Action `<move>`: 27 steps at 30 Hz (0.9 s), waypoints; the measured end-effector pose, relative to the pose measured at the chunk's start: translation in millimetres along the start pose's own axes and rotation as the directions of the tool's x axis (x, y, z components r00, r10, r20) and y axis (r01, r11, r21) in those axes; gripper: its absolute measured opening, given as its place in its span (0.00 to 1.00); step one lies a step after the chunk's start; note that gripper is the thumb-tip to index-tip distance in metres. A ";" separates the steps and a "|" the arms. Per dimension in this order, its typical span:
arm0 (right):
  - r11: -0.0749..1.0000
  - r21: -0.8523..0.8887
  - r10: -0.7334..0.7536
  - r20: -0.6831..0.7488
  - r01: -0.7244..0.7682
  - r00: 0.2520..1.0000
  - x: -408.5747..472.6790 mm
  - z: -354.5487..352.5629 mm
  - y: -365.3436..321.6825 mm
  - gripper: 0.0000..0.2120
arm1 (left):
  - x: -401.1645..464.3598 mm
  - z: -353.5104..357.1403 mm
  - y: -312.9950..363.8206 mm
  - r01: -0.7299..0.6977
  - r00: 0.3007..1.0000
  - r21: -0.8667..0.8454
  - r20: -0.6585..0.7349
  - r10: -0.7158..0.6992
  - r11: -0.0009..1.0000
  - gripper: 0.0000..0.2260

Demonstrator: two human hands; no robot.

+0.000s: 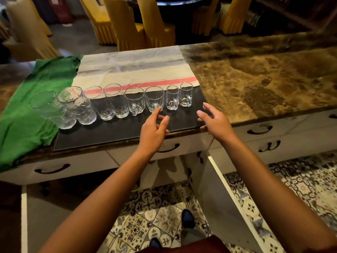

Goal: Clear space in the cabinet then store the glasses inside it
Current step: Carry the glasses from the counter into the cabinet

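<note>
Eight glasses (pixel 125 103) stand in a row on the black mat (pixel 113 132) mid-frame on the table, rims up for easy picking, while my left hand (pixel 155 128) and right hand (pixel 215 119) reach in, each grip released and empty.

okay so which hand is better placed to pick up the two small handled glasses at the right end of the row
The right hand, likely. It hovers open just right of the two small handled glasses, with nothing between. The left hand sits further left, its fingertips at a larger mug.

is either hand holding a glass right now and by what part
No. Both hands are empty: the left hand reaches toward a mug, and the right hand hovers open.
</note>
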State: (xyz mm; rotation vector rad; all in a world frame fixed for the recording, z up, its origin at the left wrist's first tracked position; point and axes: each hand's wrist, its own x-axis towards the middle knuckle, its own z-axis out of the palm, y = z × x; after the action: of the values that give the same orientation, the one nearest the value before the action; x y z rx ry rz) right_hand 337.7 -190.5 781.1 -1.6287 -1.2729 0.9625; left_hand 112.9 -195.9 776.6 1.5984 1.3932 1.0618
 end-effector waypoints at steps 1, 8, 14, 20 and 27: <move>1.000 0.016 0.006 0.007 -0.006 1.000 11.0 0.9 0.7 0.34 | 7.0 6.1 2.0 0.018 1.000 0.012 0.012 -0.018 1.000 0.23; 1.000 0.022 -0.012 0.047 0.011 0.999 73.1 0.6 1.2 0.19 | 51.6 45.6 6.6 0.211 0.976 0.003 0.044 -0.211 0.977 0.27; 0.995 0.094 0.023 0.099 -0.033 0.995 97.8 9.4 1.0 0.09 | 63.7 66.7 -8.1 0.196 0.980 0.192 -0.057 -0.189 0.961 0.26; 0.998 0.054 0.002 0.148 -0.010 0.989 108.5 16.0 2.8 0.11 | 78.3 74.0 -8.2 0.256 0.967 0.120 -0.039 -0.254 0.959 0.20; 0.995 -0.057 -0.074 0.087 0.079 0.993 110.3 14.6 5.8 0.15 | 83.0 74.7 3.6 0.319 0.945 -0.119 -0.032 -0.324 0.940 0.16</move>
State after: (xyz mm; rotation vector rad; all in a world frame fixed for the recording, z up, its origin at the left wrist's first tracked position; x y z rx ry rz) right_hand 347.3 -81.1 762.3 -1.5870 -1.4239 0.9630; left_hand 188.7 -115.3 761.1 1.2177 1.5378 0.9701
